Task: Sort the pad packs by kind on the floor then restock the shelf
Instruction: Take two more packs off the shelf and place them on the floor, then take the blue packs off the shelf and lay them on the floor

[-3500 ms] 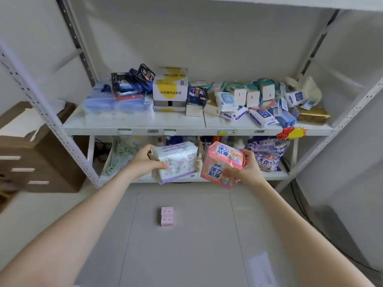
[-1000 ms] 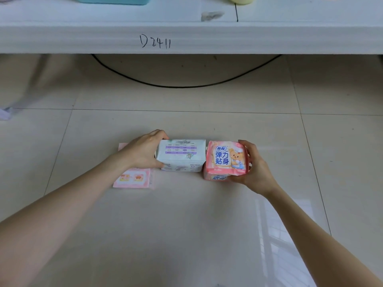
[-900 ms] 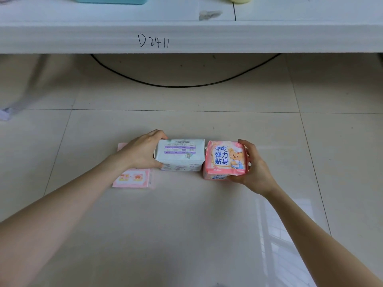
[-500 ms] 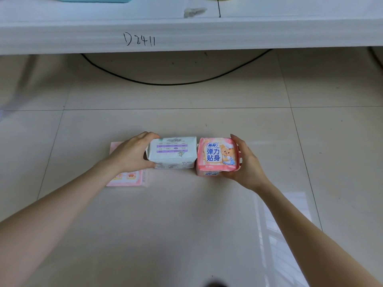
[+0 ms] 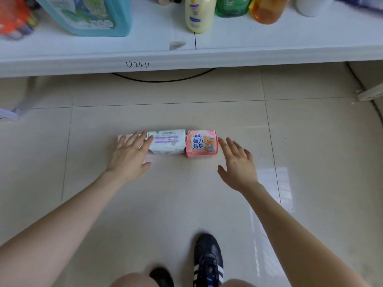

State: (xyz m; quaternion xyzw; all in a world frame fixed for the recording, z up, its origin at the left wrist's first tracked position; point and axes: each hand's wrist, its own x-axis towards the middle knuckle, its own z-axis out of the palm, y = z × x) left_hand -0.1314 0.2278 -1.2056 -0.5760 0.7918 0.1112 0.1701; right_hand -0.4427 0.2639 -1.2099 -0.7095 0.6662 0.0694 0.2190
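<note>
Nearest, a dark shoe (image 5: 208, 259) with white stripes stands on the pale floor tiles (image 5: 186, 204), well short of the packs.

Further out, both hands are spread flat with straight fingers and hold nothing. The left hand (image 5: 129, 157) lies over a flat pale-pink pack (image 5: 123, 138), hiding most of it, and its fingertips reach the left edge of the white pad pack with purple print (image 5: 167, 141). Whether they press on it I cannot tell. The right hand (image 5: 238, 162) hovers just right of the pink pad pack with the bear picture (image 5: 201, 143), its forefinger very near the pack's side.

The three packs form one row on the floor, the white and the bear pack side by side and seemingly touching.

Beyond them a black cable (image 5: 163, 79) runs under the white shelf (image 5: 269, 56) marked D2411, which carries a teal detergent jug (image 5: 87, 15) and cream (image 5: 200, 13), green (image 5: 232, 6) and orange (image 5: 267, 9) bottles.

The likely trouble is a stray brush. Soft packs standing on edge could tip or slide if either hand catches them, muddling the kinds. With the piles this close together, later packs may spill across.
</note>
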